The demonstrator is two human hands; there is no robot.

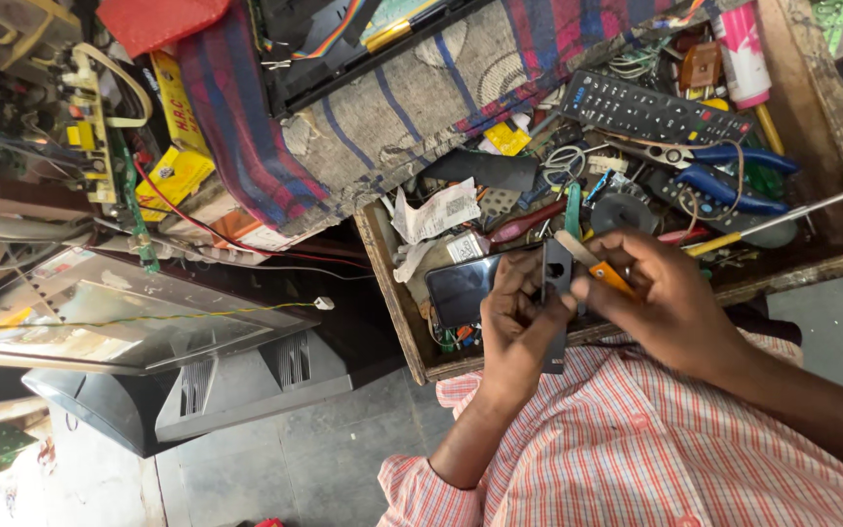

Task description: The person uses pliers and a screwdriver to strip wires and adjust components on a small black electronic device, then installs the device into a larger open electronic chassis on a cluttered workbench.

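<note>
While we look down: both hands work over the cluttered wooden drawer (397,293).
Left hand (517,317): clasps small black plastic box (556,278).
Right hand (661,298): pinches orange-handled tool (605,276) at it.
Progress: box looks unopened, we judge.

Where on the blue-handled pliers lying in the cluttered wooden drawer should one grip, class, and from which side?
Grip the blue-handled pliers by the two blue plastic handles, which spread toward the wooden drawer right wall and lie on top of the clutter. Come from above on that side; the metal jaws point toward the black remote control, crowded by wires.
</note>
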